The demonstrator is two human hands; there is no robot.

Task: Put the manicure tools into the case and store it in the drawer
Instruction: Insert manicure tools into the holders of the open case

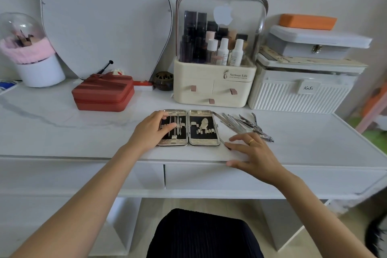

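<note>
- Nearest, the drawer (209,176) under the tabletop (73,132) sits closed; stowing comes last.
- The right hand (254,154) lies flat, grip loose and empty, fingertips at a thin loose tool (222,141).
- The left hand (151,130) presses tools into the open case (204,142).
- Beyond, the tool pile (244,124) waits; next seems a pinch lift into an empty slot.

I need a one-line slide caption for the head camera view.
Left hand rests on the open manicure case; right hand reaches a loose tool beside it.
</note>
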